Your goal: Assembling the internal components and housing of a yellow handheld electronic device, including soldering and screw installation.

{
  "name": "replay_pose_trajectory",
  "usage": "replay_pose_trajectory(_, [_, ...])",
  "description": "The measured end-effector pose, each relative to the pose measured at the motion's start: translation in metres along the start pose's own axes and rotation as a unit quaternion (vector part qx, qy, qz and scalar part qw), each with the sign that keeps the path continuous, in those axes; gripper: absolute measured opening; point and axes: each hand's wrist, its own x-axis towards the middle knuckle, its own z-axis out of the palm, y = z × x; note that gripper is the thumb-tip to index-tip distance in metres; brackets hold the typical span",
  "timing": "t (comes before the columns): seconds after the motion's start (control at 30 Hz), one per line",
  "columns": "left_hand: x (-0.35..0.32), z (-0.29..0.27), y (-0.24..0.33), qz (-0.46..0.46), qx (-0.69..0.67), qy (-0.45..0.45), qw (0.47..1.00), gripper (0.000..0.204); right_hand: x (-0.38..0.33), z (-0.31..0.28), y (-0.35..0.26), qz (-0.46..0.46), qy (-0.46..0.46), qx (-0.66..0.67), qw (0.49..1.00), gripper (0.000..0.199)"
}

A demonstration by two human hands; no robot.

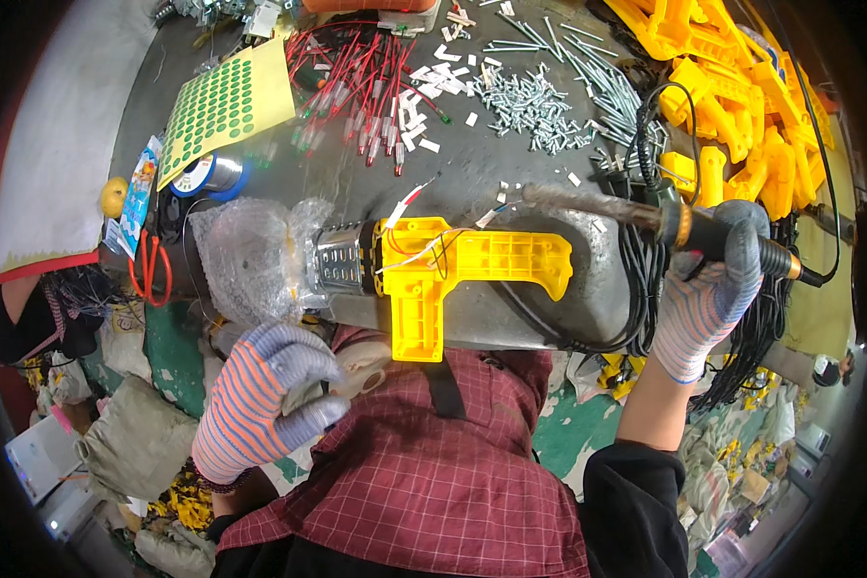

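Note:
My right hand point(708, 279), in a striped glove with grey fingers, grips a soldering iron point(700, 231) by its black handle. The iron's long shaft points left above the table, toward the wires of a yellow plastic tool housing point(501, 258). That half-shell lies at the table's near edge, its ribbed inside facing up, with a slotted metal barrel point(341, 257) at its left end. Red, white and dark wires run out of it. Gloved the same way, my left hand point(275, 400) hovers below the bubble wrap point(255, 260), fingers curled apart and nothing visible between them.
Loose screws point(535, 108), red-wired indicator lights point(366, 87) and small white pieces cover the far middle. Yellow housings point(732, 106) pile up at the far right, black cables point(636, 279) below them. A solder spool point(212, 176) and a sheet of green stickers point(223, 111) lie left.

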Motion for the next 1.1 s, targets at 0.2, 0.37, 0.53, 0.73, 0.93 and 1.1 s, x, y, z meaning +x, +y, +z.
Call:
replay_pose_trajectory(0.2, [0.019,0.031,-0.003,0.006,-0.100,0.209,0.973,0.013,0.022,0.036,-0.007,-0.112,-0.119,-0.112,0.980,0.020])
replay_pose_trajectory(0.37, [0.015,0.037,-0.005,0.043,-0.104,0.243,0.963,0.012,0.055,0.089,0.019,-0.210,-0.217,-0.141,0.943,0.028])
replay_pose_trajectory(0.53, [-0.003,0.041,-0.007,-0.015,-0.134,0.204,0.970,0.005,0.109,0.133,0.058,-0.436,-0.265,-0.275,0.815,0.042])
replay_pose_trajectory(0.73, [0.056,0.036,-0.003,0.096,-0.032,0.317,0.943,0.015,0.111,0.134,0.067,-0.446,-0.263,-0.595,0.615,0.045])
replay_pose_trajectory(0.93, [0.090,0.045,0.003,0.081,0.107,0.241,0.961,0.026,-0.005,0.029,0.010,-0.053,-0.316,-0.449,0.834,0.022])
replay_pose_trajectory(1.1, [0.093,0.048,0.005,0.096,0.127,0.216,0.963,0.021,-0.086,-0.043,0.003,-0.018,-0.375,-0.447,0.812,0.023])
